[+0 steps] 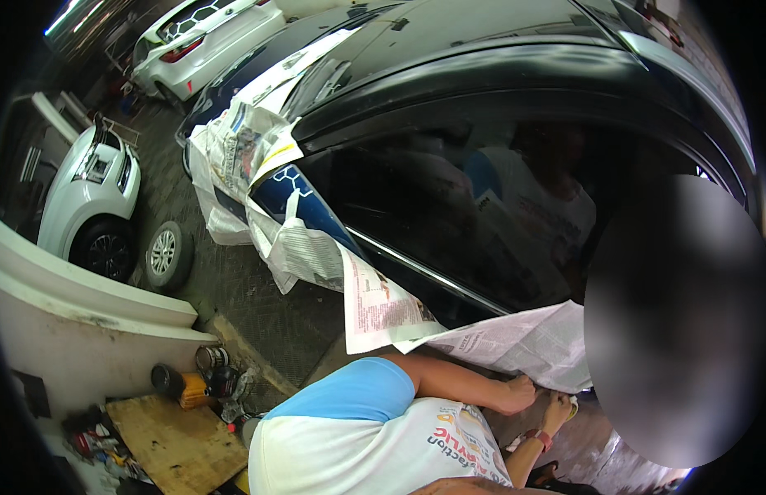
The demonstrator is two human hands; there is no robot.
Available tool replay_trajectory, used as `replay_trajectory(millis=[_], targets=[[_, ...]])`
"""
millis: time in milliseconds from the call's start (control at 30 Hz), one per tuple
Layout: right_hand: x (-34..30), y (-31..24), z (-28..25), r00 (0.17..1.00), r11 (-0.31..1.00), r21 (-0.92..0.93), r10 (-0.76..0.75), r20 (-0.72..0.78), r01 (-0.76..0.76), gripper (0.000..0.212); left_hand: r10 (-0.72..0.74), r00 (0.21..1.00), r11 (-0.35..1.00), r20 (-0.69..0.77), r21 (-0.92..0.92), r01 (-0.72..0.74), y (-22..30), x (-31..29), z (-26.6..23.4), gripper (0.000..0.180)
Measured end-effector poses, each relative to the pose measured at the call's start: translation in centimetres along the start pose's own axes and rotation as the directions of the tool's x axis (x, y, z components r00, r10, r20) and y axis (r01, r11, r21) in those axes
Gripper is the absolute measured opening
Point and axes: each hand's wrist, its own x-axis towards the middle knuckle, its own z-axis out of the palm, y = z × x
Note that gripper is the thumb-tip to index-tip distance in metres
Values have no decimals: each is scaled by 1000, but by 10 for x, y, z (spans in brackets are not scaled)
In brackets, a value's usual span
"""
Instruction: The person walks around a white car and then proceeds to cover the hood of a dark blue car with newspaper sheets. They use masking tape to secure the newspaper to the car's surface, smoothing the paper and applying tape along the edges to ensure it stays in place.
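Car [498, 66], dark and glossy, takes the biggest part of the view, and its side window [399, 198] reflects a person in a white shirt. Behind it, at the upper left, stands a white vehicle [205, 49], and lower at the left there is the front of a second white vehicle [94, 181]. A grey blurred oval [680, 322] hides much of the right side.

At the bottom is the person's white shirt [333, 454], with a light blue sleeve [342, 388]. Newspaper [515, 340] runs along the car side below the window; at the front, crumpled sheets cover a part which seems to be the side mirror. On the lower left lies a wooden board [172, 441], and near it a yellow container [193, 389]. A loose wheel [169, 256] is on the floor [259, 268], beside the second white vehicle.

The left hand [517, 394] is at the lower edge of the newspaper, so the paper lies directly above it. Its fingers are bent, but I cannot tell if they grip the edge. The right hand [556, 411], with a red wristband [538, 438], is just beside, also under this edge. It is closed around a small pale yellow roll [574, 407], probably tape.
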Motion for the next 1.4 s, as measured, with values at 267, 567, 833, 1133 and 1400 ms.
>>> replay_trajectory(millis=[267,567,833,1133,1400], targets=[[9,5,-13,999,990,-135,-42,-24,38,26,-15,999,985,47,-169,23,1,0,-33,82],[5,22,-6,991,953,272,132,22,-133,19,-28,969,925,246,-362,119,-2,9,-50,81],[-26,-36,-1,931,707,643,365,26,-295,11,-132,945,854,298,-450,261,13,26,-27,34],[-20,-51,5,865,566,719,492,97,-403,5,-114,942,861,317,-441,253,-1,20,-27,32],[-43,6,-34,877,535,729,442,190,-427,12,120,960,839,252,-542,38,6,-4,-68,16]])
